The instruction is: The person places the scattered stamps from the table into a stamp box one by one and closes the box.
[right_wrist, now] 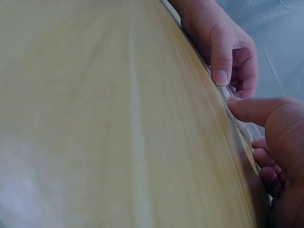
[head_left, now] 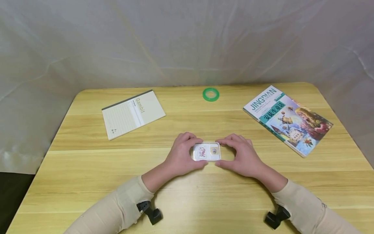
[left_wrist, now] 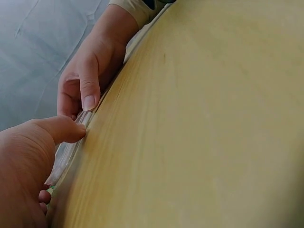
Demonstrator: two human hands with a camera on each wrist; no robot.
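Note:
A small, flat, clear plastic case point(head_left: 205, 156) with a white insert lies at the middle of the table, its long side running left to right. A reddish picture shows in its left part and a small yellowish square with a dark mark in its right. My left hand point(head_left: 183, 156) grips the left end, thumb at the near edge and fingers at the far edge. My right hand point(head_left: 242, 156) pinches the right end in the same way. In the left wrist view the case point(left_wrist: 66, 156) appears edge-on, low at the wooden surface, both thumbs along its near side.
On the wooden table point(head_left: 187, 195), a lined notebook point(head_left: 132, 113) lies at the back left. A green tape roll point(head_left: 205, 97) is near the back edge. To the right lies a colourful book point(head_left: 287, 120). Pale sheeting point(head_left: 187, 39) hangs behind the table.

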